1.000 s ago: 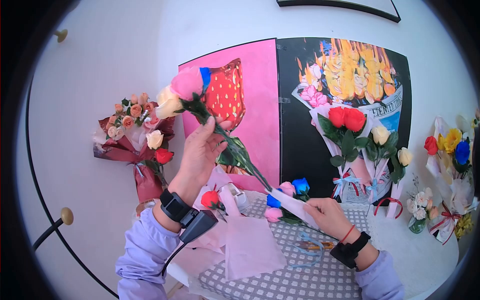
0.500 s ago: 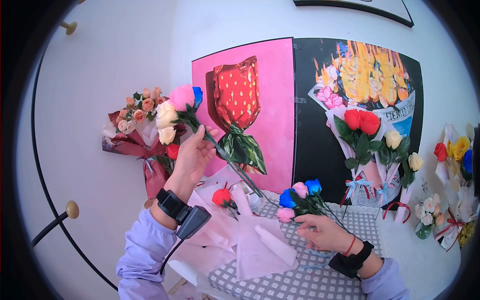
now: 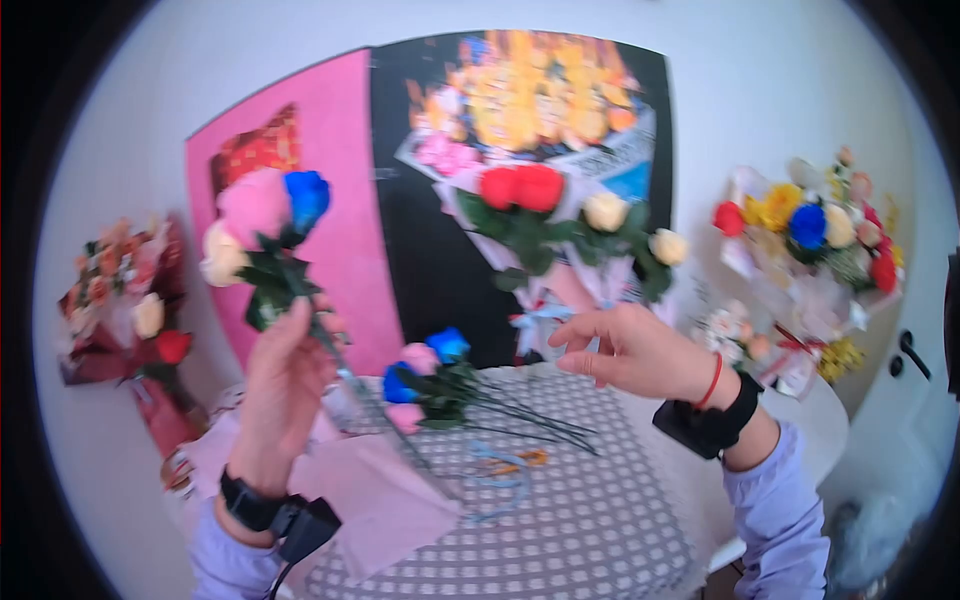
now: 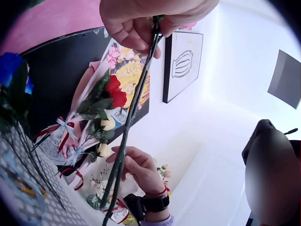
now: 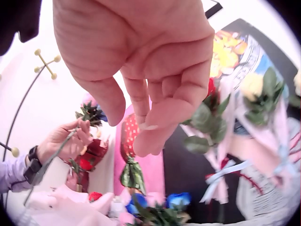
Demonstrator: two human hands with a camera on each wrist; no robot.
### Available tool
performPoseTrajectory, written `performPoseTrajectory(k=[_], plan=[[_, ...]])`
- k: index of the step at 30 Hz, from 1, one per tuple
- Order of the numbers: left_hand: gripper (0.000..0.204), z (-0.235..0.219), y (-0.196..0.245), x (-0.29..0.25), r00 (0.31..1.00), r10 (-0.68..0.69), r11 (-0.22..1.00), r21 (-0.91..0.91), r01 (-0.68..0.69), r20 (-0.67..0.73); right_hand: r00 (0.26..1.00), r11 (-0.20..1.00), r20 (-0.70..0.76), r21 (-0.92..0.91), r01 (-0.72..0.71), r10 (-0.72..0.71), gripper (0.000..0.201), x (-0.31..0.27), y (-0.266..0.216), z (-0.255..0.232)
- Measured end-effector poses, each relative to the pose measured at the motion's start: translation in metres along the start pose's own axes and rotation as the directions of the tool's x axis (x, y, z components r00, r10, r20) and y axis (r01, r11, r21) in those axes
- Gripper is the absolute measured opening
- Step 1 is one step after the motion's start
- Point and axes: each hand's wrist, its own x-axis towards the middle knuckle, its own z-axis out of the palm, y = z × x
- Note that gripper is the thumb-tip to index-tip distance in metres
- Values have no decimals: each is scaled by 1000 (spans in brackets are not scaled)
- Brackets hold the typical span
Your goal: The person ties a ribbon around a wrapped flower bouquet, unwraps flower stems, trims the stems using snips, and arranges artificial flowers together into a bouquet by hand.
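Note:
My left hand [image 3: 285, 385] grips a small bunch of roses by the stems just below the leaves. A pink rose [image 3: 253, 205], a blue rose [image 3: 306, 200] and a cream rose [image 3: 222, 253] show at its top. The long green stems [image 4: 126, 136] run down past the hand, bare and bundled, in the left wrist view. Raised to the right, my right hand [image 3: 635, 350] has loosely bent fingers and holds nothing; its palm [image 5: 141, 56] fills the upper right wrist view. Between the hands, pink and blue roses [image 3: 400, 383] lie on the table with their stems spread rightward.
Pink wrapping paper [image 3: 375, 505] covers the table's left front, over a grey checked tablecloth [image 3: 580, 510]. A light blue ribbon [image 3: 500, 490] lies by an orange tool [image 3: 525, 459]. Wrapped bouquets [image 3: 525, 190] stand before the posters; another mixed bouquet [image 3: 805, 300] stands at right.
My right hand has let go of a pale paper strip, left on the pink paper, and risen to the right. The head view has swung right. My left hand still holds the roses.

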Motion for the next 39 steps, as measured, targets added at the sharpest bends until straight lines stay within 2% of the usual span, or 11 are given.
performPoseTrajectory(k=[4, 6, 10, 13, 15, 17, 21, 24, 29, 34, 39], plan=[[27, 18, -2, 7, 996, -5, 1000, -30, 7, 89, 986, 950, 15, -271, -156, 167, 22, -46, 29, -36], [27, 24, -4, 16, 994, -1, 998, -58, 8, 113, 986, 896, 56, -429, -117, 155, 22, -68, 57, -41], [27, 16, 0, 34, 986, 74, 979, -199, -44, 149, 927, 802, 133, -553, -225, 351, 22, -97, 64, -48], [27, -2, 13, 39, 978, 115, 967, -245, -70, 176, 921, 837, 171, -499, -224, 349, 20, -89, 61, -43], [27, -11, 18, 41, 954, 137, 945, -324, -46, 267, 932, 869, 186, -451, -201, 312, 18, -70, 55, -26], [28, -16, 19, 42, 953, 151, 938, -343, -55, 262, 982, 926, 187, -376, 36, 38, 14, -50, 53, 1], [28, -21, 11, 44, 963, 118, 935, -354, -27, 240, 947, 916, 300, -335, 219, -116, 8, -9, 44, 72], [28, -22, 6, 47, 953, 69, 933, -357, 42, 293, 917, 864, 394, -439, 247, -62, 9, 7, 52, 112], [29, -21, 5, 47, 956, 84, 941, -338, 16, 280, 910, 930, 415, -334, 153, -1, 10, 17, 42, 122], [30, -22, 3, 49, 949, 88, 946, -324, 16, 304, 926, 856, 298, -389, 340, -232, 16, 11, 38, 139], [27, -27, 11, 49, 956, 97, 941, -340, 3, 277, 838, 837, 429, -273, 475, -336, 17, 9, 25, 131]])
